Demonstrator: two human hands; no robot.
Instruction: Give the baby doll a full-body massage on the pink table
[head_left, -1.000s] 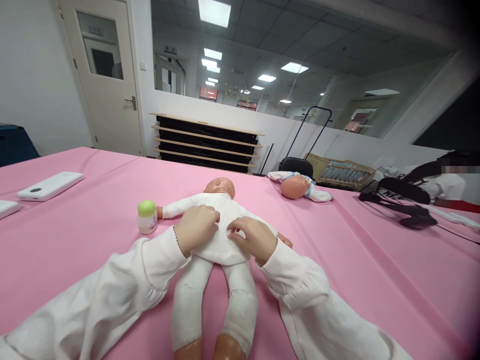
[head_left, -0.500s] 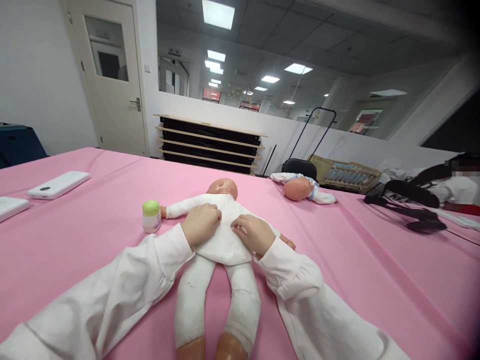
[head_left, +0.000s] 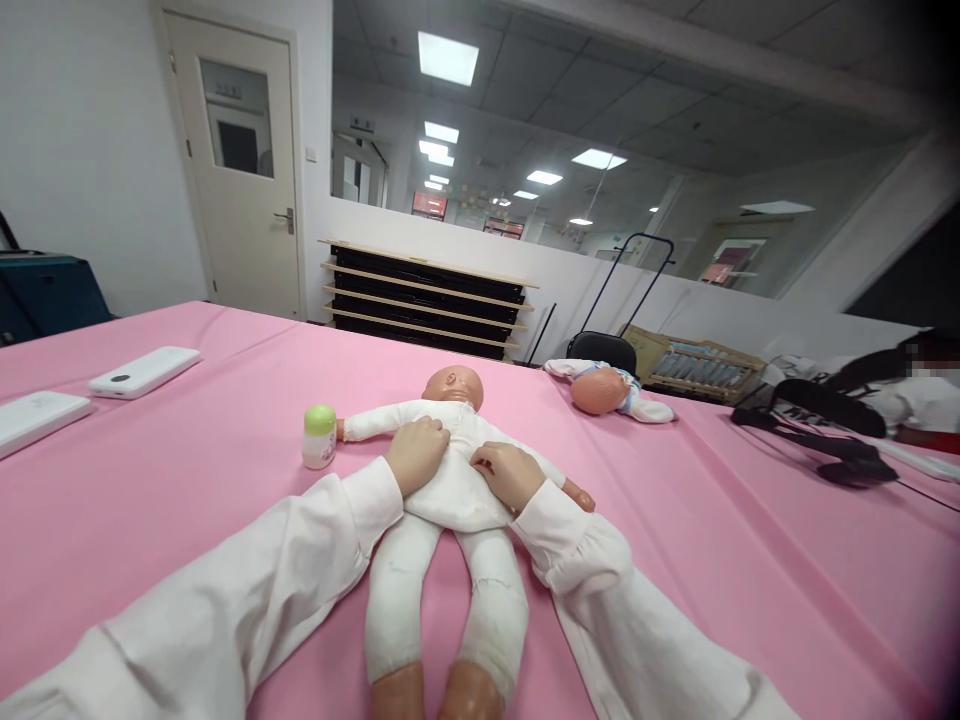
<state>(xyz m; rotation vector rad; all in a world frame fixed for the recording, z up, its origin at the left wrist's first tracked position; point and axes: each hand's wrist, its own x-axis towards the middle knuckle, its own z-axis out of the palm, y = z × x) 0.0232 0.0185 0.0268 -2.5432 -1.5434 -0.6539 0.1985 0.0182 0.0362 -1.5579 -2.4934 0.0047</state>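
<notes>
A baby doll (head_left: 459, 500) with a white cloth body lies on its back on the pink-covered table, head away from me and legs toward me. My left hand (head_left: 417, 456) rests on the left side of its chest, fingers curled inward. On the right side of the torso lies my right hand (head_left: 510, 474), its fingers bent and drawn together. Both sets of fingertips touch the white cloth; whether they pinch any of it is hidden. Beside the doll's outstretched arm on the left stands a small jar (head_left: 319, 438) with a green lid.
Two white devices (head_left: 146, 372) lie at the table's left. A second doll (head_left: 601, 390) lies near the far edge. Black straps (head_left: 814, 430) and a cable are at the right, near a partly visible person. Beyond the pink table (head_left: 247, 400) are stacked boards (head_left: 427, 300) and a chair.
The view has shifted slightly, so everything sits a little lower and mostly further right. Both hands remain on the doll's torso, with only slight finger movement.
</notes>
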